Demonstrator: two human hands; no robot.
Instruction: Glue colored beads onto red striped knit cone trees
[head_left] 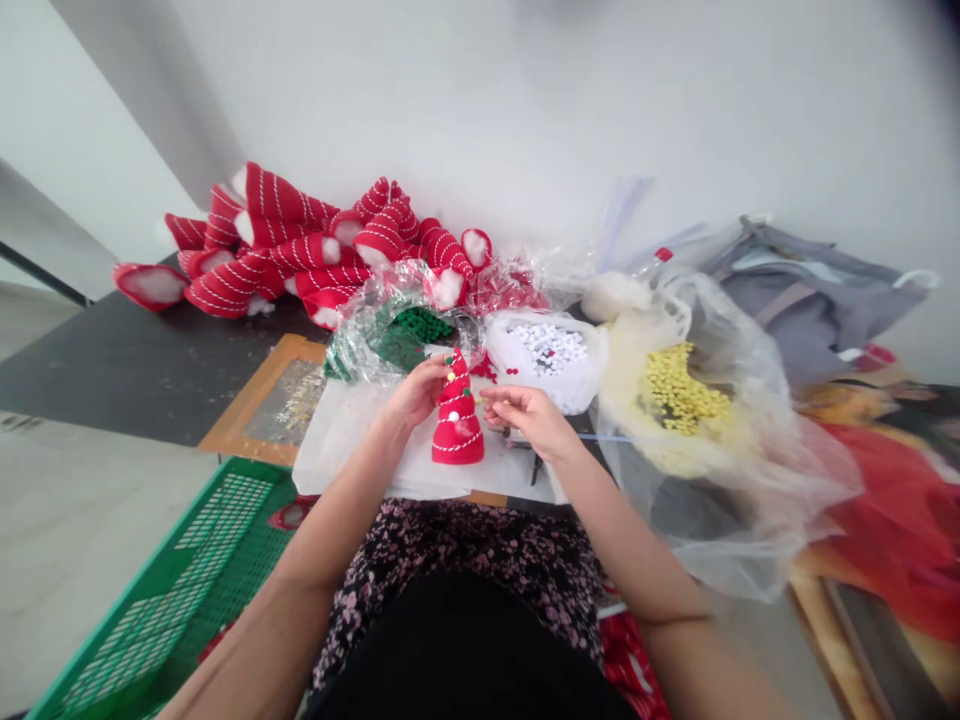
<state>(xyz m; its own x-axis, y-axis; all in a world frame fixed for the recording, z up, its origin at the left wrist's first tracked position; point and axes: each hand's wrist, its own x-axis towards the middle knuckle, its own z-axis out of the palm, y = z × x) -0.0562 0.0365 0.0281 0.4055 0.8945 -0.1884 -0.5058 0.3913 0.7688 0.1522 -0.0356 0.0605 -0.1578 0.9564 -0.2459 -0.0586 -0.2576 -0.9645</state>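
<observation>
A red cone-shaped stuffed tree, wound with white twisted cord, stands upright in front of me with a few green, white and yellow pom-poms on it. My left hand is closed on the tree's upper left side. To the right of the tree, my right hand pinches its fingertips together close to the cone; a tiny yellowish piece shows there, too small to name. Beyond the hands lie green pom-poms in clear plastic and white pom-poms in a white bag. Yellow pom-poms fill a bag at the right.
Several red striped cones with white stuffing are heaped at the back left. A brown-edged frame lies left of the white sheet. A green plastic crate stands low at the left. Grey cloth is piled at the right.
</observation>
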